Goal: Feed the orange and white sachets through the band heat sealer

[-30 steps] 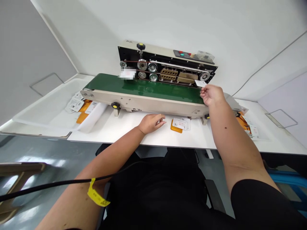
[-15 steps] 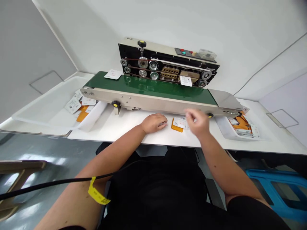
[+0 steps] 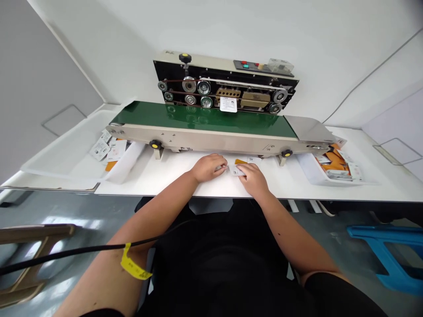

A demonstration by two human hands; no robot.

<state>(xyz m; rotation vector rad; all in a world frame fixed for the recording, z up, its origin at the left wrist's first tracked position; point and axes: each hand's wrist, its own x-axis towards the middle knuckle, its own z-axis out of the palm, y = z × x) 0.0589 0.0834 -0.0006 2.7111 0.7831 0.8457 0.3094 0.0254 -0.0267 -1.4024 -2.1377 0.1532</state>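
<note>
Across mid-frame, white desk (image 3: 224, 188), pale wall (image 3: 211, 26) up top; right grip (image 3: 256, 179)'s pinching a white packet (image 3: 235, 171), left grip (image 3: 209, 168)'s curled, can't tell if it's holding anything.

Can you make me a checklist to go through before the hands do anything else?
1. Right hand has a white packet: ok, its fingers are on it.
2. Left hand has a firm hold of something: cannot tell, its fingertips are too unclear.
3. Both hands away from the green belt: ok, they are in front of it, over the white table.
4. Packet at the machine hanging clear of other packets: ok, none touches it.
5. Packets in the left bin neatly stacked: not ok, they lie jumbled.
</note>
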